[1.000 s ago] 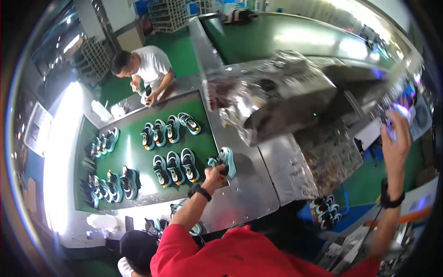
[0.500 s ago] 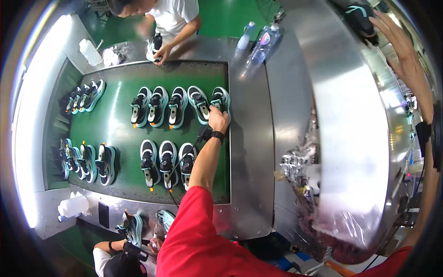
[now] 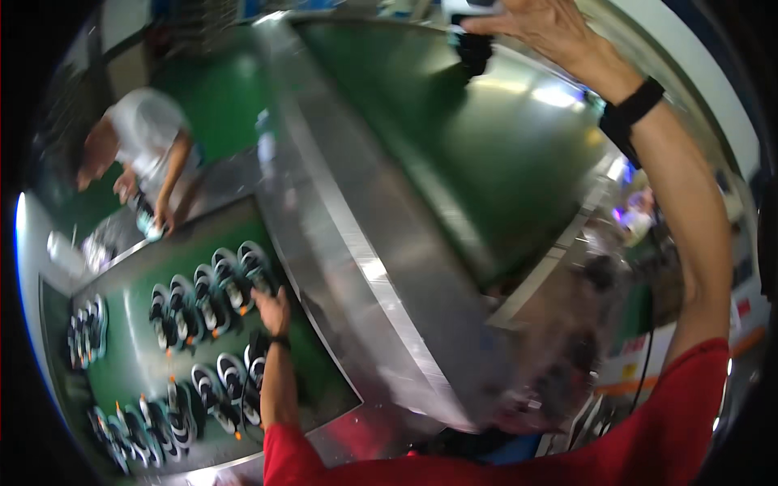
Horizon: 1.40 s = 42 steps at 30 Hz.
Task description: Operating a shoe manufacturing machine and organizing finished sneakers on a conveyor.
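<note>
My left hand [image 3: 271, 312] is at the heel end of the last black-and-white shoe [image 3: 254, 263] in the far row, its fingers apart; blur hides whether it still touches. The shoe stands on the green belt [image 3: 130, 316]. At the upper right, my right hand [image 3: 555, 32] has its fingers across a dark shoe [image 3: 474, 53] with a pale part, partly cut off by the picture's top edge. That shoe is above a second green surface [image 3: 381, 77]. Dark bands circle both my wrists.
More shoes stand in rows on the belt, including a nearer row [image 3: 212, 393]. Beyond it a person in white [image 3: 150, 121] handles a shoe. A wide metal ledge [image 3: 356, 235] separates the two green surfaces. Crumpled clear plastic [image 3: 559, 356] lies at its near right end.
The view has swung right, sliding the belt to the lower left and revealing the second green surface. My left fingers have loosened from the shoe. My right hand now grips the dark shoe.
</note>
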Tool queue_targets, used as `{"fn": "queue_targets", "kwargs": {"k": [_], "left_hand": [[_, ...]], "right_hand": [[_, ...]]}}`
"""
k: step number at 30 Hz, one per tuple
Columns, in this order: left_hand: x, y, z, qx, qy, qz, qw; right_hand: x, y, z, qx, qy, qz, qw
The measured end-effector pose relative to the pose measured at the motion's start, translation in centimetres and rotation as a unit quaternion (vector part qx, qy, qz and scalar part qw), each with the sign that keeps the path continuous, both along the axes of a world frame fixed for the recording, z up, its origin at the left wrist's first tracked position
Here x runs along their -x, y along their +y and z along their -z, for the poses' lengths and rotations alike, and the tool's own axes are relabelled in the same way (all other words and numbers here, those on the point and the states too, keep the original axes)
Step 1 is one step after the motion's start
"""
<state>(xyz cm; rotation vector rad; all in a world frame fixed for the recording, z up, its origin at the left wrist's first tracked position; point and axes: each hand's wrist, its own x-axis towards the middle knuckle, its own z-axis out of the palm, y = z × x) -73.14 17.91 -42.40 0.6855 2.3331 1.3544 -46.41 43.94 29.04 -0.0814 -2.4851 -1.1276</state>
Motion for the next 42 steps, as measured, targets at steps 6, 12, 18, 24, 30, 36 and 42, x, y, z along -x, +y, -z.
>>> {"fn": "queue_targets", "kwargs": {"k": [6, 12, 18, 24, 30, 36, 42], "left_hand": [[-22.7, -5.6, -15.4, -0.148, -0.221, 0.291, 0.919], [-39.3, -10.1, -40.2, -0.083, -0.565, 0.569, 0.592], [-55.1, -11.8, -49.3, -0.129, -0.722, 0.615, 0.289], [-67.3, -22.9, -48.7, 0.040, -0.680, 0.652, 0.333], [-80.8, -32.3, -44.6, 0.029, -0.483, 0.774, 0.407], [-90.5, -42.9, -42.8, 0.048, -0.307, 0.911, 0.270], [-107.4, -49.1, -37.1, 0.105, -0.238, 0.926, 0.272]], "right_hand": [[-17.8, -9.1, -8.4, 0.163, 0.340, 0.085, 0.922], [-34.8, -20.7, -7.2, 0.343, 0.470, 0.162, 0.797], [-49.0, -36.4, 4.8, 0.564, 0.519, 0.160, 0.622], [-59.0, -57.2, 15.9, 0.344, 0.752, 0.301, 0.476], [-61.7, -75.5, 25.8, 0.323, 0.844, 0.203, 0.377], [-66.0, -85.7, 29.0, 0.086, 0.952, 0.238, 0.174], [-69.7, -96.0, 31.6, -0.078, 0.938, 0.297, 0.159]]}}
